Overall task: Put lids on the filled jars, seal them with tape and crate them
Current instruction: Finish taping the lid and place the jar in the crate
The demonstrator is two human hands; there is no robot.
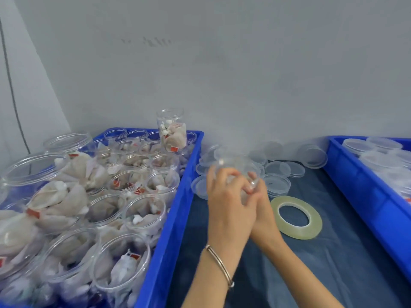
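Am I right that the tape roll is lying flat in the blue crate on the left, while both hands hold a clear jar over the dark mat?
Not quite. The tape roll lies flat on the dark mat, to the right of the hands, not in the left crate. The head view shows it. The rest stands: left hand and right hand both hold the clear jar over the mat.

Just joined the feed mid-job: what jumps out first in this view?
At centre, the left hand and right hand together grip a blurred clear plastic jar over the dark table cover. Left, a blue plastic crate is packed with open filled jars. A ring-shaped roll of clear tape lies just right of the hands.
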